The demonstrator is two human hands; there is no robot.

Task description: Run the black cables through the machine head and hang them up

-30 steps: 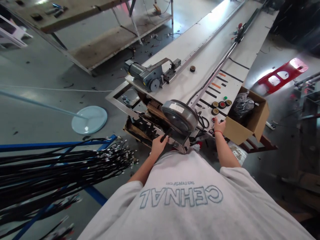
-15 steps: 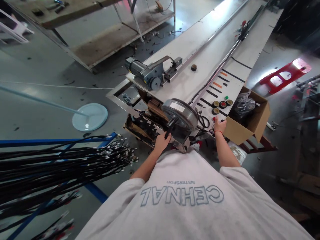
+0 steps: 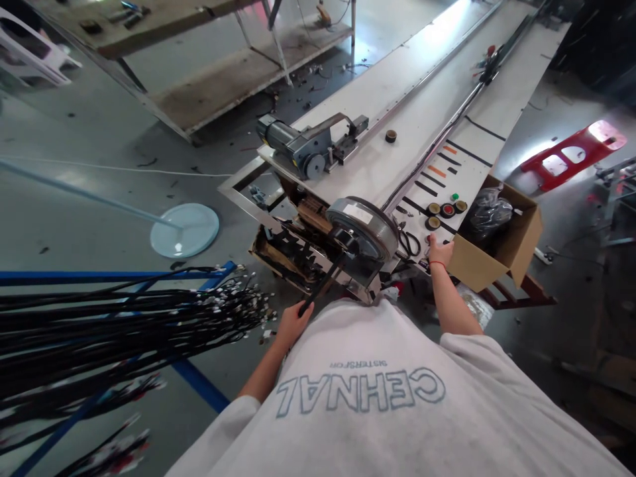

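My left hand [image 3: 294,321] is closed round the lower end of a black cable bundle [image 3: 322,286], which runs up to the hub of a round grey machine head [image 3: 362,228] at the table's near end. At the table's near right corner, my right hand [image 3: 440,252] has its fingers at a small red button [image 3: 428,240]; whether they grip anything is too small to tell. Black-handled scissors [image 3: 408,242] lie left of that hand. Tape rolls [image 3: 434,223] and a green button [image 3: 454,197] sit just beyond it.
An open cardboard box [image 3: 477,262] with a plastic bag stands right of the long white table [image 3: 377,159]. A motor unit [image 3: 293,142] is at the table's left edge. Black cables [image 3: 149,311] hang over a blue rack on the left.
My left hand has moved down and left, away from the machine head, and a longer stretch of black cable shows between them. My right hand stays by the red button.
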